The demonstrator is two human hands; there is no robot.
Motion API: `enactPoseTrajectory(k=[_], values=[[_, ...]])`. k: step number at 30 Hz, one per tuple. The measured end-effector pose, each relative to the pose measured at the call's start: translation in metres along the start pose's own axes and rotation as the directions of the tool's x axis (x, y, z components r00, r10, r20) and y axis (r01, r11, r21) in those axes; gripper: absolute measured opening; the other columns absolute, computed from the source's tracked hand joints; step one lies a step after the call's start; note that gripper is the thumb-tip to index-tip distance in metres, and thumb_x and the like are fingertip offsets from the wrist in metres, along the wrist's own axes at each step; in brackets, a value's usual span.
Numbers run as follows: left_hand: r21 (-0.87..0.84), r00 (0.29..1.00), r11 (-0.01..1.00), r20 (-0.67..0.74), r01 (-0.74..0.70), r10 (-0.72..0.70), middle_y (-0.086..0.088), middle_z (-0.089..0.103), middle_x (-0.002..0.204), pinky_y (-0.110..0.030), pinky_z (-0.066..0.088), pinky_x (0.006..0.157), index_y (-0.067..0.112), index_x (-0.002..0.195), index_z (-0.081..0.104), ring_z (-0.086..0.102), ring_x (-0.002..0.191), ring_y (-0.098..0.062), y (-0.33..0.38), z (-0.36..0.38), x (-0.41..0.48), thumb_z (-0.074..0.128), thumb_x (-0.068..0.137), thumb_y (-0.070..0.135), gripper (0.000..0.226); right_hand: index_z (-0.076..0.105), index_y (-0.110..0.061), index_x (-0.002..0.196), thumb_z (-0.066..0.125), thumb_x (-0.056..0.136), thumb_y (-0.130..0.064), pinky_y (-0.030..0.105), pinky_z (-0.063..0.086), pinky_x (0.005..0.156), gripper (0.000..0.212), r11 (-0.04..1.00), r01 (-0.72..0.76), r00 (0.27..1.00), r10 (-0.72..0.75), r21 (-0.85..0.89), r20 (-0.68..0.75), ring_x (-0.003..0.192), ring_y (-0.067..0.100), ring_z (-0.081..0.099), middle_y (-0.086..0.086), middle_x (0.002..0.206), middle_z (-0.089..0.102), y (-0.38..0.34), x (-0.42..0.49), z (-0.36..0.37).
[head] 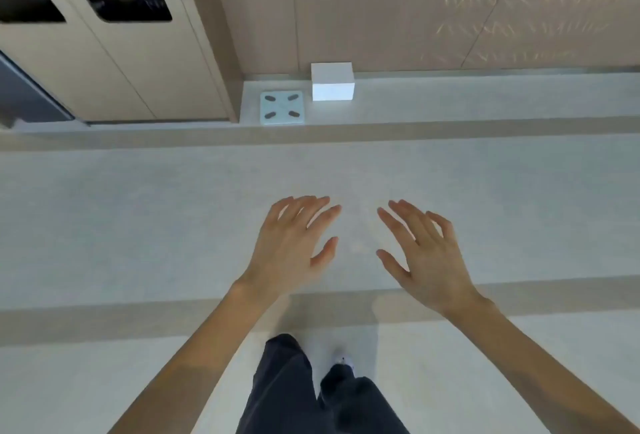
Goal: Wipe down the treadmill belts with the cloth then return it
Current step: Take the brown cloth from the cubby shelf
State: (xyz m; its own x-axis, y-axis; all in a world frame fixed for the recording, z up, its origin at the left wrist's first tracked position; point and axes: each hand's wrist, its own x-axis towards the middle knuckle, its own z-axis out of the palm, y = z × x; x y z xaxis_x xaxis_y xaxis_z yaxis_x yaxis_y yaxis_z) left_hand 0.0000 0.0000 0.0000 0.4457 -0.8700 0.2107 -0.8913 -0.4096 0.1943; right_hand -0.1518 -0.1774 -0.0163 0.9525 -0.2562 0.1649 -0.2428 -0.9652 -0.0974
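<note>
Dark trouser legs and one pale shoe stand on the light grey floor at the bottom of the view, and above them both bare forearms reach forward. Neither the cloth nor any treadmill belt shows anywhere in the frame, so where the task's thing lies cannot be told. Each grip is wide and empty: the left hand and the right hand hover palm-down with fingers spread, apart from each other and touching nothing. Further out, a small square pale blue bathroom scale with four dark pads lies on the floor against the wall, with a white rectangular box just beside it, below a tan wood-panelled wall. To the left stands a beige cabinet with two dark openings. Judging by the empty hands, either the wiping has not begun and the cloth must be fetched, or it is already returned; the pictures cannot settle which.
</note>
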Motion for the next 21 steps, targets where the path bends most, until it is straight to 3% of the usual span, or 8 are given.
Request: enactPoseTrajectory(k=[7, 12, 16, 21], values=[[0.036, 0.995, 0.999, 0.089, 0.033, -0.036, -0.003, 0.063, 0.123, -0.039, 0.048, 0.092, 0.017, 0.120, 0.063, 0.062, 0.107, -0.022, -0.048, 0.012, -0.070, 0.044, 0.088, 0.038, 0.042, 0.061, -0.016, 0.126, 0.033, 0.088, -0.046, 0.044, 0.050, 0.090, 0.055, 0.984, 0.168, 0.969, -0.155, -0.054, 0.190, 0.115, 0.022, 0.061, 0.006, 0.124, 0.064, -0.045, -0.001, 0.034], [0.058, 0.990, 0.998, 0.143, -0.023, 0.014, -0.001, 0.060, 0.128, -0.037, 0.048, 0.091, 0.021, 0.121, 0.061, 0.061, 0.109, -0.021, -0.090, 0.009, -0.103, 0.058, 0.086, 0.039, 0.040, 0.065, -0.018, 0.120, 0.055, 0.087, -0.043, 0.038, 0.051, 0.088, 0.042, 0.981, 0.195, 0.966, -0.190, -0.009, 0.177, 0.110, 0.019, 0.063, 0.002, 0.118, 0.067, -0.090, 0.015, 0.048], [0.072, 0.991, 0.997, 0.129, 0.017, -0.026, -0.002, 0.061, 0.126, -0.037, 0.048, 0.092, 0.020, 0.121, 0.062, 0.061, 0.109, -0.021, -0.131, -0.006, -0.116, 0.063, 0.084, 0.037, 0.041, 0.065, -0.018, 0.120, 0.038, 0.090, -0.044, 0.038, 0.051, 0.087, 0.048, 0.979, 0.198, 0.972, -0.201, 0.036, 0.117, 0.110, 0.021, 0.063, 0.003, 0.118, 0.067, -0.134, 0.040, 0.050], [0.044, 0.993, 0.998, 0.102, 0.054, -0.058, -0.002, 0.061, 0.126, -0.039, 0.047, 0.095, 0.019, 0.124, 0.060, 0.059, 0.113, -0.021, -0.182, -0.022, -0.124, 0.045, 0.088, 0.039, 0.044, 0.064, -0.017, 0.120, 0.038, 0.093, -0.044, 0.039, 0.049, 0.092, 0.046, 0.976, 0.209, 0.976, -0.213, 0.066, 0.046, 0.114, 0.023, 0.061, 0.004, 0.120, 0.065, -0.182, 0.073, 0.056]])
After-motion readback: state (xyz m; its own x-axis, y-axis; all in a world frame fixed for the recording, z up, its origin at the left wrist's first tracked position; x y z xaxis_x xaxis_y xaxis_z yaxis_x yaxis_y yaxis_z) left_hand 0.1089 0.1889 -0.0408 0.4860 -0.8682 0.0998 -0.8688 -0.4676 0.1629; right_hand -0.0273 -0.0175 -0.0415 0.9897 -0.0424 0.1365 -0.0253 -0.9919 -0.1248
